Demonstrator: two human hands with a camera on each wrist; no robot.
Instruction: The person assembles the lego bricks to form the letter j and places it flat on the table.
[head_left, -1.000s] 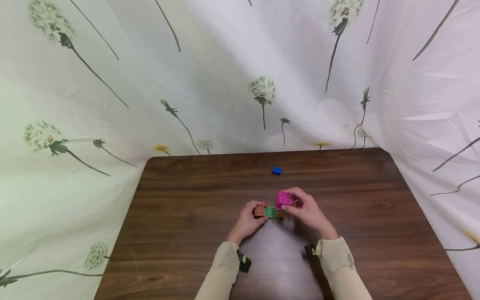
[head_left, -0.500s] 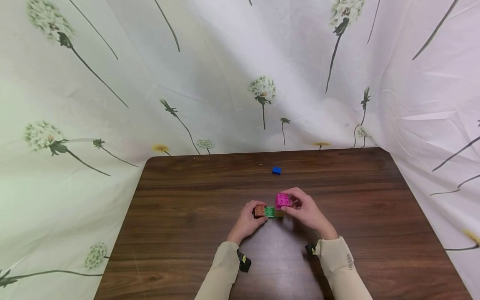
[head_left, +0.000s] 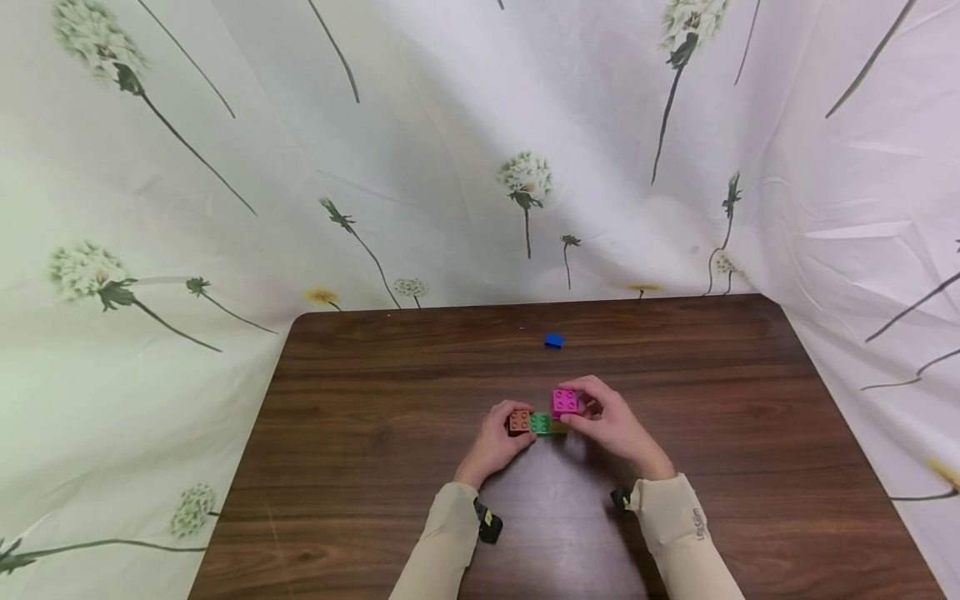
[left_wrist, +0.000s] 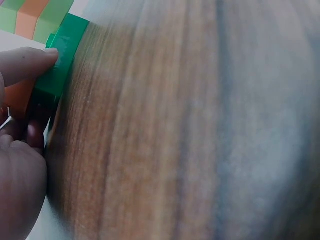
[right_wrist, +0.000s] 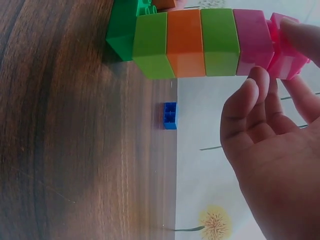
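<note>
A long dark-green toy brick (left_wrist: 62, 57) lies on the table, with an orange-brown brick (head_left: 519, 421) on its left end. My left hand (head_left: 495, 442) grips this end, thumb against the green side. At the right end rises a tower: light green (right_wrist: 151, 46), orange (right_wrist: 185, 44), light green again (right_wrist: 220, 43), then a pink brick (right_wrist: 254, 42). My right hand (head_left: 617, 423) pinches another pink brick (head_left: 565, 402) at the tower's top. In the right wrist view it sits slightly tilted against the pink brick below, with a narrow gap showing.
A small blue brick (head_left: 553, 341) lies alone near the table's far edge, its hollow side visible in the right wrist view. The brown wooden table (head_left: 360, 417) meets a white flower-printed cloth (head_left: 450, 183) behind and at both sides.
The pink brick in my right hand has shifted slightly left and toward me, over the tower. My left hand keeps its grip in the same place.
</note>
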